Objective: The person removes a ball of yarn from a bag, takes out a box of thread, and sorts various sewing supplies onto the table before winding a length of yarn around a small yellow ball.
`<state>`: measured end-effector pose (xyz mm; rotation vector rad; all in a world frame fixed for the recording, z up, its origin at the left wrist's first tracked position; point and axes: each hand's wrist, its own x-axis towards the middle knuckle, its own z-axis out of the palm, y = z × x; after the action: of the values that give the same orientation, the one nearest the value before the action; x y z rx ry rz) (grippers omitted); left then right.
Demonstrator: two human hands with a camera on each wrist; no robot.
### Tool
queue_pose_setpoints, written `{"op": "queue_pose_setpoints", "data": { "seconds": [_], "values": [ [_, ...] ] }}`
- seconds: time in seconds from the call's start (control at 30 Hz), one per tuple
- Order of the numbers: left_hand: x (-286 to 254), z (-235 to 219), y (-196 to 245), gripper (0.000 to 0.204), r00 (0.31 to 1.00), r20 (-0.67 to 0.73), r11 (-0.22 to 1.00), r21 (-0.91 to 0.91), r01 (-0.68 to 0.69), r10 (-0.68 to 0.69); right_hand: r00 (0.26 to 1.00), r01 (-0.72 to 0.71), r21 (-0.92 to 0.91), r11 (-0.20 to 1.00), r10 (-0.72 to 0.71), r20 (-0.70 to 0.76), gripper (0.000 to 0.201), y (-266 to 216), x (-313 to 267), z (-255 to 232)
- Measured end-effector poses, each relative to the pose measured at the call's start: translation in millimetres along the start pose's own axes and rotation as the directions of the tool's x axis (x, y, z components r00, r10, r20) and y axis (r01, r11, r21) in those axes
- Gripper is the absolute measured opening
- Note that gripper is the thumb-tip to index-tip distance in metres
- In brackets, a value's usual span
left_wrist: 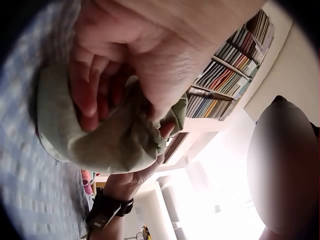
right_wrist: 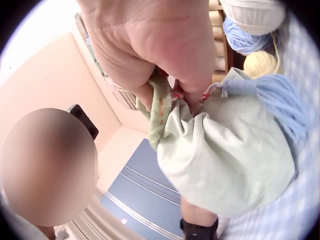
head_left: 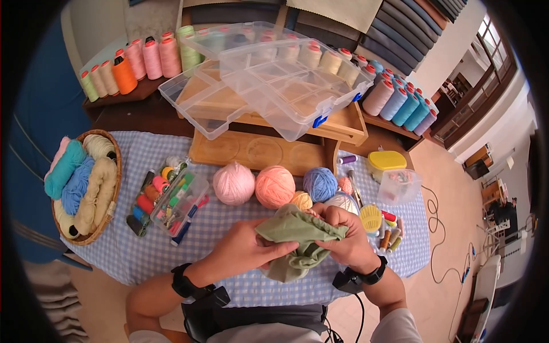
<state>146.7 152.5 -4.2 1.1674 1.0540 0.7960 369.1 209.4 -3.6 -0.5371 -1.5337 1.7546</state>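
Observation:
A light green cloth pouch (head_left: 297, 243) is held up between both hands over the checked tablecloth. My left hand (head_left: 243, 246) grips its left side, thumb on the front of the cloth. In the left wrist view the left hand's fingers (left_wrist: 87, 95) curl against the pouch (left_wrist: 110, 150). My right hand (head_left: 350, 243) pinches the gathered top edge on the other side. The right wrist view shows orange stitches along that folded edge, beside the right hand (right_wrist: 155, 55). A red twisted cord (right_wrist: 206, 95) comes out near its fingers and ends in a blue tassel (right_wrist: 285, 97) lying over the pouch.
Pink (head_left: 233, 183), peach (head_left: 275, 187) and blue (head_left: 320, 184) yarn balls sit just beyond the hands. A wicker basket (head_left: 117, 188) of skeins is at left, near a clear box (head_left: 180, 203) of notions. Compartment boxes (head_left: 274, 80) rest on a wooden stand. Small spools (head_left: 394, 240) lie at right.

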Motion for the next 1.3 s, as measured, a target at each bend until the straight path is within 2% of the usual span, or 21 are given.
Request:
{"op": "queue_pose_setpoints", "data": {
  "seconds": [0.03, 0.1, 0.17, 0.23, 0.27, 0.3, 0.33, 0.37, 0.4, 0.43, 0.47, 0.63, 0.7, 0.9, 0.93, 0.97, 1.03, 1.1, 1.17, 1.23, 1.3],
  "values": [
    [2.0, -1.3, -5.3, 0.033, 1.000, -0.003, 1.000, 0.000, 0.001, -0.001, 1.000, -0.001, 0.002, 1.000, 0.001, 0.002, 0.033, 0.2, 0.3, 1.0],
    [10.0, -4.4, -23.1, 0.026, 0.978, 0.012, 0.970, -0.132, -0.206, 0.209, 0.992, -0.126, 0.361, 0.924, 0.126, 0.023, 0.028, -1.4, -0.6, 4.3],
    [12.5, -11.3, -28.2, 0.023, 0.980, -0.020, 0.973, -0.113, -0.200, 0.199, 0.989, -0.148, 0.463, 0.874, 0.139, 0.055, 0.023, -6.9, -0.6, 4.6],
    [15.4, -14.1, -27.9, 0.019, 0.981, -0.047, 0.977, -0.091, -0.193, 0.189, 0.934, -0.339, 0.534, 0.775, 0.343, 0.097, 0.021, -15.1, -3.2, 4.5],
    [16.6, -14.6, -27.2, 0.015, 0.986, -0.076, 0.909, -0.384, -0.165, 0.147, 0.936, -0.336, 0.537, 0.774, 0.340, 0.095, 0.021, -18.2, -2.8, 6.7],
    [17.3, -15.0, -26.7, 0.012, 0.991, -0.091, 0.756, -0.641, -0.132, 0.095, 0.910, -0.415, 0.358, 0.836, 0.382, 0.162, 0.020, -20.9, -1.0, 9.6],
    [16.6, -14.2, -27.4, 0.012, 0.992, -0.087, 0.760, -0.638, -0.126, 0.091, 0.875, -0.470, 0.163, 0.867, 0.433, 0.215, 0.019, -21.2, -0.5, 12.0],
    [15.1, -12.4, -28.6, 0.011, 0.990, -0.066, 0.748, -0.650, -0.137, 0.124, 0.878, -0.466, 0.170, 0.868, 0.430, 0.212, 0.019, -17.4, -1.4, 12.3],
    [14.9, -11.2, -28.8, 0.010, 0.986, -0.045, 0.735, -0.661, -0.151, 0.162, 0.865, -0.292, -0.126, 0.948, 0.318, 0.389, 0.020, -12.2, -1.4, 10.9],
    [15.8, -10.5, -28.5, 0.009, 0.979, -0.024, 0.722, -0.672, -0.165, 0.202, 0.783, -0.035, -0.370, 0.928, 0.256, 0.568, 0.022, -11.2, 0.4, 12.1],
    [17.9, -12.4, -31.2, 0.009, 0.979, -0.015, 0.726, -0.669, -0.160, 0.202, 0.743, -0.040, -0.475, 0.879, 0.343, 0.575, 0.023, -16.7, 0.5, 16.5],
    [20.8, -13.1, -20.2, 0.030, 0.965, 0.011, 0.763, -0.614, -0.201, 0.263, 0.778, 0.134, -0.433, 0.891, 0.176, 0.603, 0.024, 3.9, 1.1, 20.4],
    [24.5, -15.0, -28.9, 0.038, 0.978, 0.046, 0.772, -0.622, -0.133, 0.206, 0.765, 0.265, -0.350, 0.899, 0.025, 0.643, 0.022, 10.8, 1.4, 18.6],
    [21.9, -9.8, -19.0, 0.038, 0.983, 0.064, 0.877, -0.466, -0.122, 0.171, 0.733, 0.038, -0.427, 0.903, 0.266, 0.626, 0.021, -5.1, -9.4, 19.8],
    [19.3, -8.3, -15.1, 0.036, 0.979, 0.072, 0.921, -0.356, -0.154, 0.192, 0.761, 0.157, -0.362, 0.919, 0.121, 0.637, 0.020, 0.1, -9.7, 19.8],
    [19.2, -8.2, -20.4, 0.036, 0.980, 0.079, 0.924, -0.354, -0.142, 0.181, 0.767, 0.152, -0.355, 0.922, 0.117, 0.631, 0.020, 3.7, -11.1, 19.7],
    [16.5, -6.3, -38.8, 0.033, 0.984, 0.109, 0.776, -0.629, -0.040, 0.139, 0.805, 0.171, -0.321, 0.932, 0.056, 0.590, 0.019, 7.6, -14.2, 19.8],
    [17.3, -6.5, -39.8, 0.031, 0.990, 0.051, 0.760, -0.646, -0.068, 0.131, 0.804, 0.163, -0.260, 0.952, 0.025, 0.594, 0.018, 4.6, -6.0, 17.4],
    [19.2, -9.4, -29.8, 0.031, 0.994, -0.079, 0.743, -0.661, -0.107, 0.073, 0.925, 0.088, -0.254, 0.963, 0.015, 0.379, 0.018, -3.4, -4.7, 10.4],
    [19.0, -11.3, -25.8, 0.032, 0.992, -0.092, 0.717, -0.686, -0.127, 0.087, 0.991, 0.120, -0.239, 0.964, -0.101, 0.089, 0.019, -0.1, 0.2, 1.1],
    [17.9, -13.0, -26.6, 0.035, 0.998, 0.055, 0.789, -0.615, 0.015, 0.024, 0.998, 0.053, -0.133, 0.990, -0.057, -0.024, 0.019, 13.9, 2.9, -8.2]
  ]
}}
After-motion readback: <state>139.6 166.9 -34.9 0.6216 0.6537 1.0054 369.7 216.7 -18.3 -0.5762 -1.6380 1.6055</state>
